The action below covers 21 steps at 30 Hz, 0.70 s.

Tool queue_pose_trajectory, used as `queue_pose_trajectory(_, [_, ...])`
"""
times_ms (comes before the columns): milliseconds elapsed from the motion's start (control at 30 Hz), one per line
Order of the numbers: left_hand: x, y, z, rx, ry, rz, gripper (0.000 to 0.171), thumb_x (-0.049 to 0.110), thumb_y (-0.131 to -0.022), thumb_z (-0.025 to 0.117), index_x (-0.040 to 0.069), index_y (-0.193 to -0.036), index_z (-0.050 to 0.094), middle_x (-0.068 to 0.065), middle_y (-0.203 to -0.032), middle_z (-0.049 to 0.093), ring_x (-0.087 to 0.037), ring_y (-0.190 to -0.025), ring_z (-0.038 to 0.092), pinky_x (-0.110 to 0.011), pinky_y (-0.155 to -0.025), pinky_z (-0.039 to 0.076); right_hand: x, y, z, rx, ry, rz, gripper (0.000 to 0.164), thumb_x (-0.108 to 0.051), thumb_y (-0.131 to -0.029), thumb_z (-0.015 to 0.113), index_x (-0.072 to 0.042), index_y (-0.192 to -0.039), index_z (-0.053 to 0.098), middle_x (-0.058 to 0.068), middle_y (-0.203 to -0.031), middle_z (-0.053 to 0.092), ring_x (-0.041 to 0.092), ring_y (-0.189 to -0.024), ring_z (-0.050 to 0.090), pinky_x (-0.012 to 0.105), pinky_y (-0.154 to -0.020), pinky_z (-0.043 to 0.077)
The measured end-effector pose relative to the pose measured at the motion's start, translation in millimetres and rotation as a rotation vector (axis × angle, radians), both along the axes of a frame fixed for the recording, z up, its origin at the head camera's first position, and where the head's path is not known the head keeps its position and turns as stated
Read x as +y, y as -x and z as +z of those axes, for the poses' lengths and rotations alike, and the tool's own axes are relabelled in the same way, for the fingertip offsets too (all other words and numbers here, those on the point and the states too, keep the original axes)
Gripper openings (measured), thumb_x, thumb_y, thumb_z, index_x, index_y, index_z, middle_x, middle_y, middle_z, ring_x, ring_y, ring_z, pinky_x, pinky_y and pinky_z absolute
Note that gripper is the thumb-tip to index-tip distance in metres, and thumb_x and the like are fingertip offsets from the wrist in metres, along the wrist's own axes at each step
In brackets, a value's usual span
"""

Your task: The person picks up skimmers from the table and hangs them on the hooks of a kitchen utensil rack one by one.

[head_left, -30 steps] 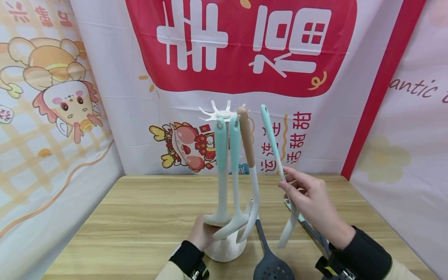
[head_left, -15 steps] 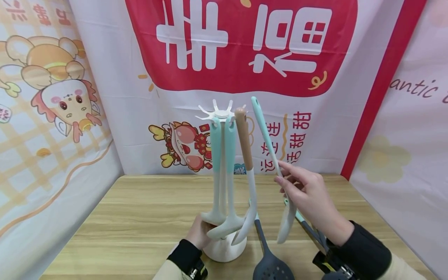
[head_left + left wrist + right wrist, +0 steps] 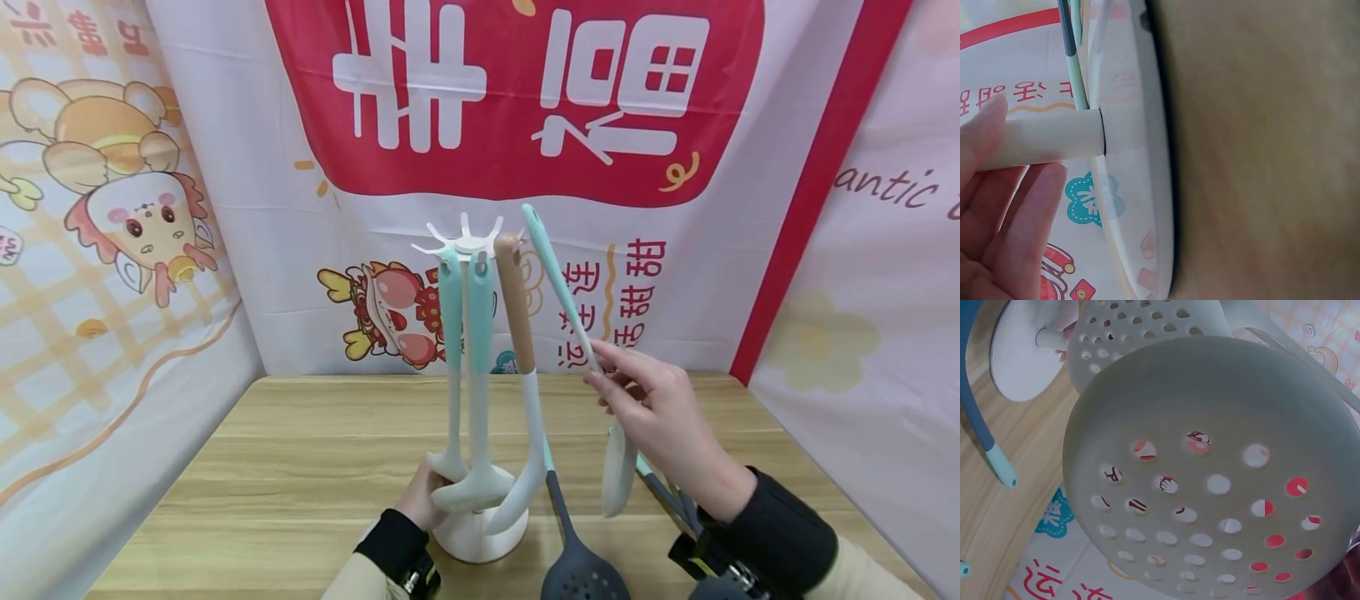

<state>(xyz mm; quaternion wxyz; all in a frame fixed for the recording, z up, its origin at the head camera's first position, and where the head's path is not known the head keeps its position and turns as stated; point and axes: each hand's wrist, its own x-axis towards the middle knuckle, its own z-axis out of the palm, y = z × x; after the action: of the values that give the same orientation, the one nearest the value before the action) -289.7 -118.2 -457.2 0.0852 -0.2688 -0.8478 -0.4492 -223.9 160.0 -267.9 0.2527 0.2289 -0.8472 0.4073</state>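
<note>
A white rotating utensil stand [image 3: 480,546] stands upright on the table, hooks fanned out at its top. From it hang two mint-handled utensils with pale curved heads, the nearer one a ladle [image 3: 476,492], and a white utensil with a brown handle [image 3: 513,308]. My left hand [image 3: 422,497] grips the stand's post [image 3: 1054,137] just above the base, thumb on one side and fingers on the other. To the right of the stand, my right hand [image 3: 660,408] pinches a mint-handled skimmer [image 3: 557,271] by its handle. The skimmer's pale perforated head [image 3: 1210,481] hangs below the hand.
A dark grey perforated skimmer [image 3: 585,575] lies on the wooden table [image 3: 300,467], right of the stand's base. More dark grey utensils with mint ends [image 3: 663,492] lie under my right forearm. A printed cloth [image 3: 262,208] rises behind the table.
The hanging utensils have swung left around the stand. My right hand has shifted slightly left with the skimmer, its handle end leaning further left toward the hooks. The left hand keeps hold of the post.
</note>
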Motion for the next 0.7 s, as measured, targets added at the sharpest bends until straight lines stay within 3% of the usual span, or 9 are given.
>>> queue_pose_trajectory(333, [-0.4,0.7,2.1,0.018,-0.016,-0.038,0.020,-0.011,-0.078,0.056,0.003,-0.064,0.053,0.006,-0.063,0.046,0.002,-0.062,0.037,-0.021,-0.061,0.037,0.3,-0.4,3.0,-0.009,-0.016,-0.009,0.037,-0.003,-0.093,0.066,-0.005,-0.130,0.064,0.007,-0.091,0.069,0.006,-0.070,0.059,0.022,-0.064,0.053])
queue_pose_trajectory(533, [0.2,-0.4,3.5,0.059,-0.030,-0.072,0.020,-0.009,-0.078,0.059,0.005,-0.065,0.056,0.003,-0.063,0.052,0.003,-0.064,0.039,-0.020,-0.063,0.038,0.3,0.3,1.1,0.002,-0.020,-0.014,0.037,-0.003,-0.092,0.066,-0.005,-0.129,0.064,0.006,-0.091,0.069,0.007,-0.070,0.058,0.021,-0.065,0.053])
queue_pose_trajectory(700, [-1.6,0.9,3.2,-0.033,-0.081,-0.086,0.015,-0.007,-0.080,0.060,0.001,-0.068,0.057,0.006,-0.063,0.049,0.003,-0.062,0.038,-0.020,-0.062,0.038,0.0,0.6,-0.2,0.003,-0.021,-0.013,0.038,-0.002,-0.092,0.066,-0.005,-0.129,0.064,0.006,-0.091,0.068,0.008,-0.070,0.058,0.021,-0.065,0.053])
